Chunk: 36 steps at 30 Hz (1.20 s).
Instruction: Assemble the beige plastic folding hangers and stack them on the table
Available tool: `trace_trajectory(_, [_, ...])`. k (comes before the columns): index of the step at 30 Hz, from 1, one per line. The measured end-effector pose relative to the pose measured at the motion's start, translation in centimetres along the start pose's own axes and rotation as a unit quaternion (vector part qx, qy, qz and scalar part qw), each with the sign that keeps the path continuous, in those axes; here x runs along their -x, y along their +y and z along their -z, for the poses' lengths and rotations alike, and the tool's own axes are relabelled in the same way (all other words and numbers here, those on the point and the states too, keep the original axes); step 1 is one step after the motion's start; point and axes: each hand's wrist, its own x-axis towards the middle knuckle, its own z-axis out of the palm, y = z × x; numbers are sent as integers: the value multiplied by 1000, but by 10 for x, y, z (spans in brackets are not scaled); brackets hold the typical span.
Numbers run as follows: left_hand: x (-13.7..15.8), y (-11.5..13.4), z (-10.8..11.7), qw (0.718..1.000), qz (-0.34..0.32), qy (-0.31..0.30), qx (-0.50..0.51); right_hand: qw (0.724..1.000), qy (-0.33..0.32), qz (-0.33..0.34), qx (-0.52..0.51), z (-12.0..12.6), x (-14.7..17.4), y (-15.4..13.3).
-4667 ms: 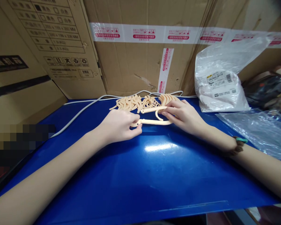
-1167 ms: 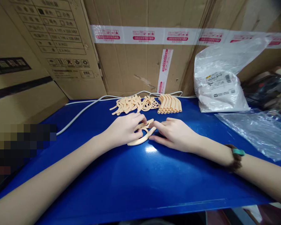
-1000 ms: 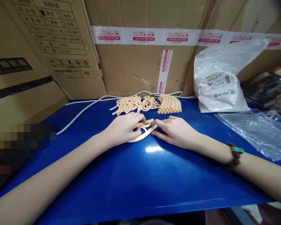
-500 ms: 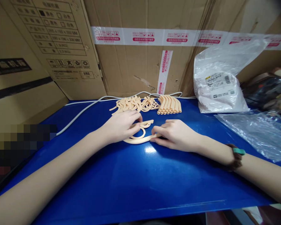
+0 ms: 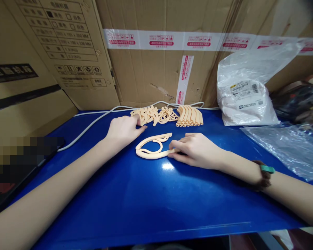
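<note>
A cream plastic folding hanger (image 5: 149, 156) lies on the blue table, its two curved arms joined at the left end with a curled hook piece between them. My right hand (image 5: 195, 149) pinches the free end of the nearer arm, and its fingers cover that tip. Farther back, my left hand (image 5: 123, 130) is at the left edge of a pile of small cream hook pieces (image 5: 148, 115). Its thumb and forefinger are apart, with nothing seen between them; the other fingers are hidden.
Curved hanger arms (image 5: 190, 116) are stacked in a row at the back. A white cable (image 5: 90, 130) runs behind them along the cardboard boxes (image 5: 146, 73). To the right stand a white plastic bag (image 5: 246, 100) and a flat clear bag (image 5: 287, 147).
My left hand has let go of the hanger and moved back and left to the pile of hook pieces. My right hand has stayed on the nearer arm.
</note>
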Motion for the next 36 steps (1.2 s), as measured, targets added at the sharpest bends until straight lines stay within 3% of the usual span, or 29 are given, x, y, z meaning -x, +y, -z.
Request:
trace_trajectory(9, [-2, 1, -1, 1000, 8, -18, -10, 1000, -5, -3, -15, 0, -2, 0])
trace_trajectory(16, [-1, 0, -1, 999, 17, 6, 35, 1000, -10, -3, -17, 1, -1, 0])
trace_trajectory(28, [3, -2, 3, 986, 70, 120, 93, 1000, -15, -4, -13, 2, -2, -1])
trace_trajectory(30, [6, 0, 7, 976, 72, 153, 136, 1000, 4, -16, -15, 2, -2, -2])
trace_trajectory(33, [13, 9, 13, 942, 57, 174, 283, 991, 64, -95, -62, 5, -2, -1])
trace_trajectory(36, [25, 24, 20, 854, 24, 119, 506, 954, 131, -194, -185, 9, -2, 1])
